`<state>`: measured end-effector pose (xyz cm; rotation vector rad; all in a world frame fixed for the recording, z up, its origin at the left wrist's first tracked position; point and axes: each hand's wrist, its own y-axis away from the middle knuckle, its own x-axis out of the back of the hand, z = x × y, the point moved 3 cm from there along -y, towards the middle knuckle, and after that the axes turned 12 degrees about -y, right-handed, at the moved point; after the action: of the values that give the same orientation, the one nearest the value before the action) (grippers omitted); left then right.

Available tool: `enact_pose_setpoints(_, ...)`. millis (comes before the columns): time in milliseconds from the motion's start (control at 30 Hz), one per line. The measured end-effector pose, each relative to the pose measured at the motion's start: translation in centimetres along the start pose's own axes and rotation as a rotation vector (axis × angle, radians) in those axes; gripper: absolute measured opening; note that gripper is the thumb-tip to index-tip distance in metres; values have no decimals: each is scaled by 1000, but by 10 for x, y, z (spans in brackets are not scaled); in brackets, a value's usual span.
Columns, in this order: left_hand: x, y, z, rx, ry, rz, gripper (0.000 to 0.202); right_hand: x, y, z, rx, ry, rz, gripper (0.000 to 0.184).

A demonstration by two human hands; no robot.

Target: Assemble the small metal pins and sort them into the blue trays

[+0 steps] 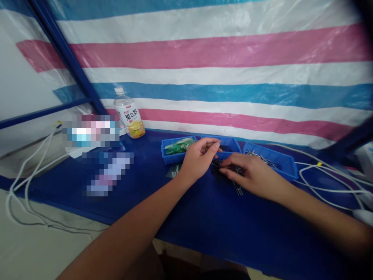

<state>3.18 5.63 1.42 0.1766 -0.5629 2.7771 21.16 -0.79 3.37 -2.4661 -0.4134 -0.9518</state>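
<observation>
Along a blue table [145, 171], backed by a striped sheet [204, 50], white cables [48, 225] loop past the left edge. Just right of them lie two patches [93, 130] masked by pixels, one toward the back and one nearer the front, too blocked out to identify. A labelled bottle [129, 116] stands upright near the back edge, with a stretch of open table between it and the left bin [175, 158], which holds green packets [177, 146]; a small bag [173, 171] lies just in front. The left hand [201, 155] hovers before the left bin and the middle bin [225, 140], thumb and fingers drawn close together; whether they pinch anything cannot be told. Beside its fingertips, dark pins [218, 173] lie heaped on the table in front of the middle bin, some ends poking toward the front edge. The right hand [253, 173] reaches over the heap from the right, fingers curved down, its grip hidden. Behind it sits the right bin [287, 167], set at an angle, with silver pins [259, 155] inside. Between the forearms, open table runs to the front edge; more cables [335, 190] trail beyond the right bin.
</observation>
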Motion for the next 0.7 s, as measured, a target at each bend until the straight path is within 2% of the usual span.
enact_pose_setpoints(100,-1,1,0,-15,-14,-5,28,-9,7,-10,194,166,-74,19)
enact_pose_setpoints(300,-1,1,0,1,-24,-17,29,-26,11,-4,298,264,-140,25)
enact_pose_setpoints(500,-2,1,1,15,-32,-30,29,-29,16,-4,327,279,-134,26)
enact_pose_setpoints(700,-3,1,0,3,-31,-40,27,-29,18,2,249,215,-75,25)
